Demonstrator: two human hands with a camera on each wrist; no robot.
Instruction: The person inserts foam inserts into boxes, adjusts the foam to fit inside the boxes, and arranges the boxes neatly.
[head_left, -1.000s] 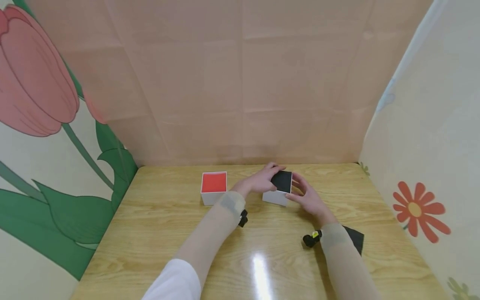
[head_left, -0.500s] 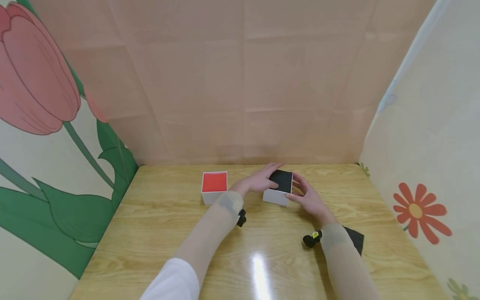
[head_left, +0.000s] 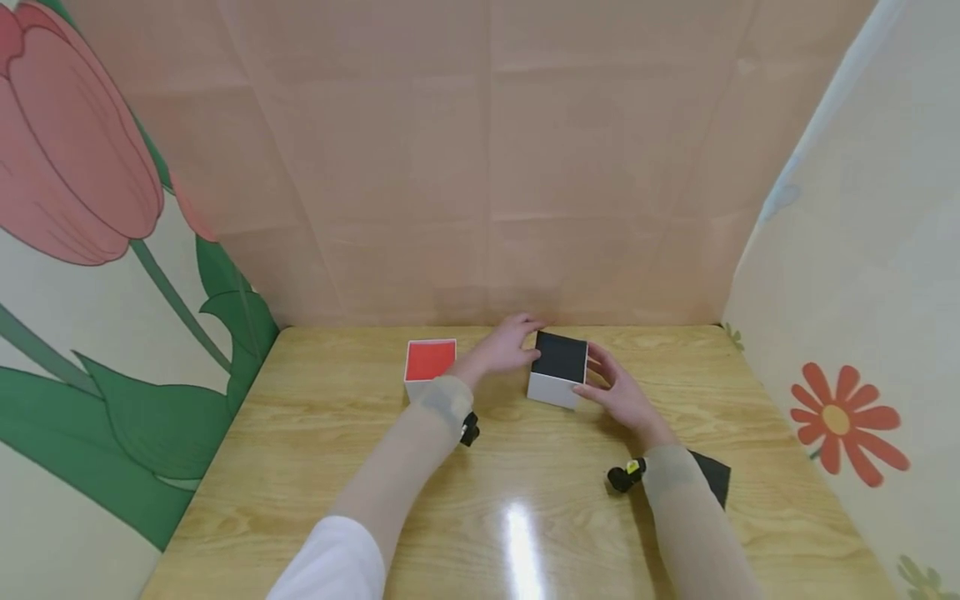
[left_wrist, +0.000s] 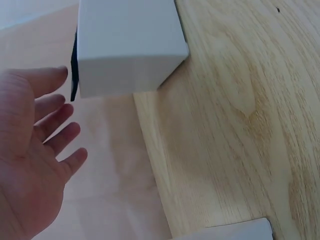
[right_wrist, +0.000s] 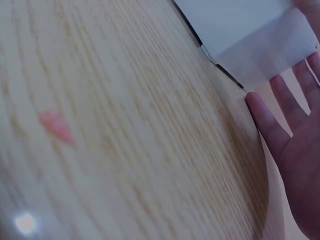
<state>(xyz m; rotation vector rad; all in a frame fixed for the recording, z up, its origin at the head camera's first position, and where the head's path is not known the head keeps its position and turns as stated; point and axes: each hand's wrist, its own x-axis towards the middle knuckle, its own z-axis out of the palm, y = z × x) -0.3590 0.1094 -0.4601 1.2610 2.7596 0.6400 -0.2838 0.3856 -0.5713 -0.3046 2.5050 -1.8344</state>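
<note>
the black-topped box (head_left: 558, 377) stands on the wooden table (head_left: 525, 500) near its far edge, between the two hands, with white sides and a flat black upper face. nothing of an inside shows; it reads as closed. the left hand (head_left: 504, 347) is at the box's left far corner with fingers straight and spread; whether they touch the side the head view does not settle. the right hand (head_left: 618, 392) sits at the box's right side, fingers extended and loosely relaxed, fingertips at or just beside the white wall, not curled round it.

to the left, partly behind the left forearm, stands a red-topped box (head_left: 429, 367) of like build, white-sided and also closed, near the first but apart from it.

the left wrist view shows the left hand (left_wrist: 30, 160) open with a clear gap between its fingertips and the white side of the black-topped box (left_wrist: 127, 47), which the head view leaves unclear; a white corner shows at its lower edge. the right wrist view shows the right hand's fingers (right_wrist: 267, 120) straight, close under the box's white wall (right_wrist: 250, 35). only the head view shows the coloured tops, a black sheet (head_left: 712, 477) by the right forearm, and the flower-printed walls around the table.
</note>
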